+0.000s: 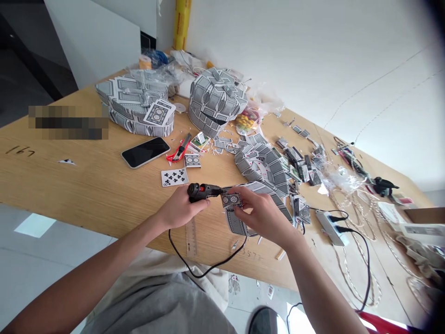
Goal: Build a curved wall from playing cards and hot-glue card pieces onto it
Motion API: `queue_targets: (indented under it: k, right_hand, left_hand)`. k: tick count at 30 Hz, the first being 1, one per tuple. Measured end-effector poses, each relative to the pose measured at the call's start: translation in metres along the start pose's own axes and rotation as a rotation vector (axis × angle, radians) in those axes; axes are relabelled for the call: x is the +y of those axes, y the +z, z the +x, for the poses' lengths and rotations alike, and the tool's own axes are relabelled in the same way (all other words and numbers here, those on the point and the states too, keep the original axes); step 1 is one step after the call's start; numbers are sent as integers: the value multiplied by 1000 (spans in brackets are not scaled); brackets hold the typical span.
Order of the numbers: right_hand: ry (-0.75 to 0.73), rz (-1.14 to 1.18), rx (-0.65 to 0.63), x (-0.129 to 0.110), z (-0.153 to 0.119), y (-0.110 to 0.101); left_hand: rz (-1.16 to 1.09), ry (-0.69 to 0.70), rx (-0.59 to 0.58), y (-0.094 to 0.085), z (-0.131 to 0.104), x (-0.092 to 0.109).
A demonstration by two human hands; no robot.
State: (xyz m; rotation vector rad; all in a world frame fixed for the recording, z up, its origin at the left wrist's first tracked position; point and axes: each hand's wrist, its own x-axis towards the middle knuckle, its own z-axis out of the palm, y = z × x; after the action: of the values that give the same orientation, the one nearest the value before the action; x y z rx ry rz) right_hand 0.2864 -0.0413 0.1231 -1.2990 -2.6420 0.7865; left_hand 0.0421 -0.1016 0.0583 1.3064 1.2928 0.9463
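Observation:
My left hand (181, 206) is wrapped round a black glue gun (205, 190), whose nozzle points right. Its tip meets the top of a small folded card piece (231, 200), which my right hand (259, 211) pinches between thumb and fingers. Under that piece lies a curved strip of joined grey cards (237, 221), partly hidden by my right hand. Just behind stands an oval ring of grey cards (260, 162). A black cord hangs in a loop below both hands. A clear ruler (191, 236) lies near the table's front edge.
On the wooden table (86, 185) are a phone (146, 152), a red cutter (181, 148), an eight of clubs card (174, 177) and two large card-built forms (217, 99) (135, 99). At the right are a power strip (332, 228), ropes and card scraps.

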Motion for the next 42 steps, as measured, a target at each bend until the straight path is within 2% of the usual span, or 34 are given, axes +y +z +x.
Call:
queue_targets:
  k: [3,9,15,22,30,37,42]
  right_hand:
    - [-5,-1,3,0,0,-1]
    - [4,9,9,0,0,-2]
    - [-5,26,1,0,1,0]
    - [-11,6,2,2,2,-1]
    - [1,38,6,2,3,3]
    - [4,15,-15,0,4,2]
    - [4,13,-19,-1,4,4]
  left_hand:
    - [-3,9,-6,1,0,-1]
    - [40,7,58,0,0,-4]
    - [-9,-25,19,5,-1,-3]
    - [39,-4,55,0,-1,-8]
    - [-4,-3,40,8,-3,-7]
    - [55,9,47,5,-4,-11]
    - [57,11,66,6,-4,-6]
